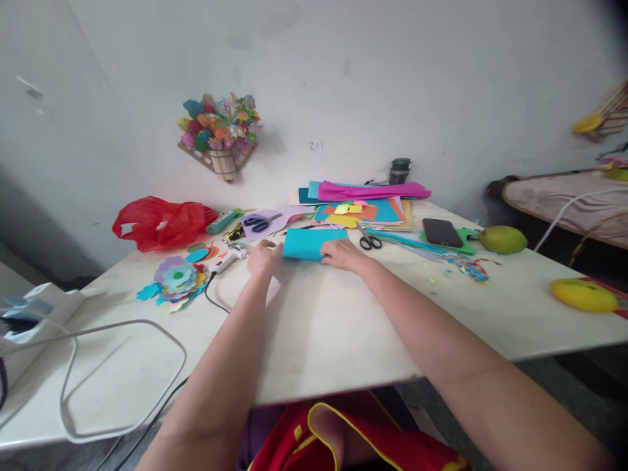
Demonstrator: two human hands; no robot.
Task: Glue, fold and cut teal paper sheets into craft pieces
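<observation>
A folded or curled sheet of bright blue paper [307,244] lies on the table in front of me. My right hand [342,254] has its fingers curled round the sheet's lower right corner. At the sheet's left edge is my left hand [263,257], its fingers bent inward and the thumb by the paper; what they pinch, if anything, is hidden. Left of that hand lies a white glue gun [226,260] with a dark cord. Black-handled scissors [370,242] rest just beyond my right hand.
Paper flower cutouts [177,276] and a red plastic bag [159,224] lie to the left. Coloured paper sheets [373,191] are stacked at the back, near a second pair of scissors [260,224]. A phone [442,233] and mangoes [583,295] sit right. A white cable [184,353] loops front left.
</observation>
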